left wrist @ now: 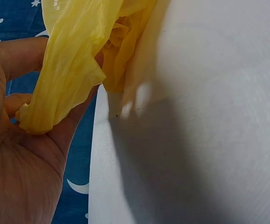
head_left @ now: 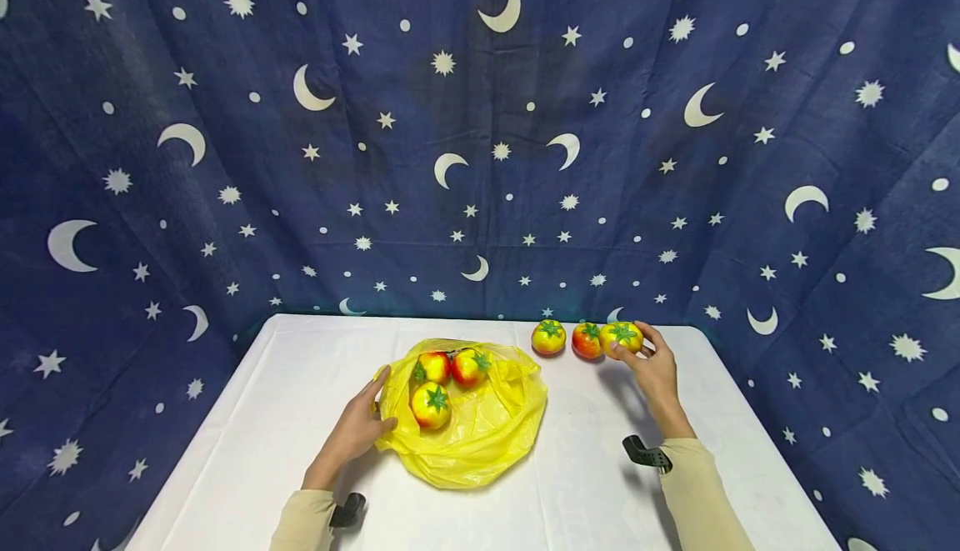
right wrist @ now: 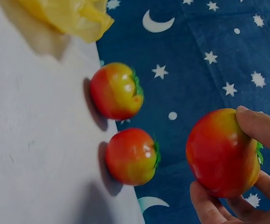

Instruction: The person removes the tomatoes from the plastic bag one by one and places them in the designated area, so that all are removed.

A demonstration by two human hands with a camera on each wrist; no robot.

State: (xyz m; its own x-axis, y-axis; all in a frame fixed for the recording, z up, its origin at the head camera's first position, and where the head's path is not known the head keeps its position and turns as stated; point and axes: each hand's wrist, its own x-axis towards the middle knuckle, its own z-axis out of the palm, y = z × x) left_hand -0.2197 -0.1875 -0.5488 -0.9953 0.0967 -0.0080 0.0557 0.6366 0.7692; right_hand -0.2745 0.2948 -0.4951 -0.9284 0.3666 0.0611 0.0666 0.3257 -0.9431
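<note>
A yellow plastic bag (head_left: 480, 451) lies on the white table with its mouth spread open. Inside it, toward the left, sit three red-and-yellow tomatoes (head_left: 431, 406) with green leafy tops. My left hand (head_left: 358, 428) grips the bag's left rim; in the left wrist view the crumpled plastic (left wrist: 72, 70) runs between thumb and fingers. With thumb and fingertips, my right hand (head_left: 656, 376) holds a tomato (right wrist: 223, 154) raised off the table. Left of that hand, two more tomatoes rest near the back edge, one yellower (head_left: 548, 338) and one redder (head_left: 587, 342).
The white table (head_left: 225, 443) ends at the back against a dark blue curtain (head_left: 480, 117) printed with moons and stars. A black wrist mount (head_left: 647, 454) is at the right sleeve, another (head_left: 347, 510) at the left.
</note>
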